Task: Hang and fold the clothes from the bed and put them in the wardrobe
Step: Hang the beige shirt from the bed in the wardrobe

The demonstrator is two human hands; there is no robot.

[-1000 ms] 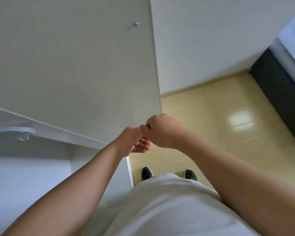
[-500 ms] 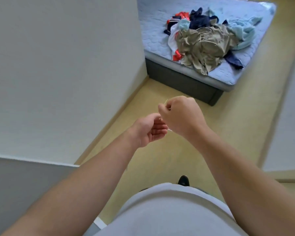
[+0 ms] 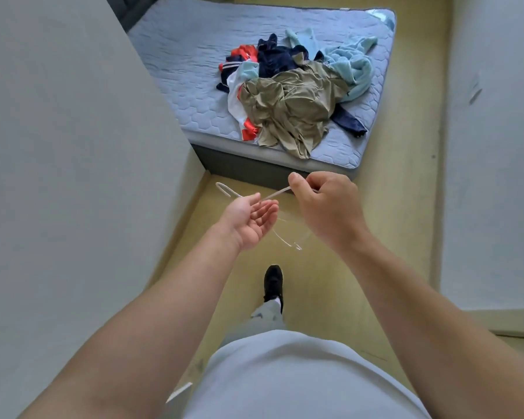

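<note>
1. Our right hand [image 3: 327,207] has its fingers curled tight round one end of a thin white wire hanger [image 3: 276,194], thumb sticking up.
2. Our left hand [image 3: 248,220] is just beside it, palm up and fingers loosely spread. It has no grip on anything. The hanger's neck runs right by the fingertips, and we cannot tell whether it touches them.
3. The hanger hangs in the air between the two hands. Its hook pokes out to the left past the left hand, and its lower wire dips below the right wrist, faint and hard to trace.
4. Straight ahead, the pile of clothes [image 3: 294,98] sits on the bare grey quilted mattress [image 3: 176,55], towards its near right corner.
5. On top of the heap is a crumpled olive garment [image 3: 291,113]. A light blue one [image 3: 354,65] lies at the far right, a navy one [image 3: 273,60] behind, and red-and-white fabric [image 3: 242,122] peeks out on the left.
6. The mattress rests on a dark grey base [image 3: 248,167], just beyond our hands.
7. Below us there is yellow flooring [image 3: 406,207] and one black shoe [image 3: 273,281] stepping forward. A pale wall [image 3: 73,146] is close on the left.
</note>
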